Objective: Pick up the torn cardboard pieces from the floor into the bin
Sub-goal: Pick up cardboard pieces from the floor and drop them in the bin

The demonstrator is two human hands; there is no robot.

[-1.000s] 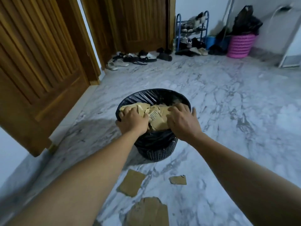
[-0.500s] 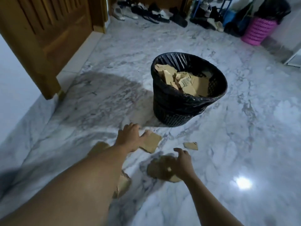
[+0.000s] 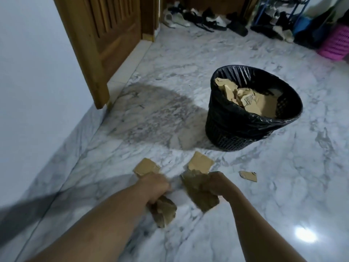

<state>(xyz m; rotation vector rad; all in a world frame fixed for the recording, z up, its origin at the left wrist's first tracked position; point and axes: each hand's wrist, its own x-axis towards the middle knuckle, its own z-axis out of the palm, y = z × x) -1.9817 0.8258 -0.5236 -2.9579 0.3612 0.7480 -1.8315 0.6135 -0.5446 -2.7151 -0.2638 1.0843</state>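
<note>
At the far left a pale wall (image 3: 28,72) runs up to a wooden louvred door (image 3: 105,35) that stands over the grey-veined marble floor (image 3: 188,59). Down near me, my left hand (image 3: 154,186) is curled into a fist round a crumpled cardboard scrap (image 3: 164,210) that hangs below my wrist. The blur keeps me from making out each finger.

Just beyond that hand a flat torn piece (image 3: 146,167) lies on the floor, its near edge hidden behind my knuckles. To its right lies a squarish torn piece (image 3: 201,163). Just in front of that, my right hand (image 3: 221,183) grips a big dark cardboard sheet (image 3: 198,195) by its right edge, fingers curled over it. I cannot tell whether its low corner touches the floor.

Further right a small torn scrap (image 3: 248,175) lies by itself. Beyond it the black mesh bin (image 3: 236,129), lined with a black bag, stands upright with cardboard pieces (image 3: 264,104) heaped inside. Shoes (image 3: 207,19) line the far wall, and a pink basket (image 3: 338,44) sits at the far right.
</note>
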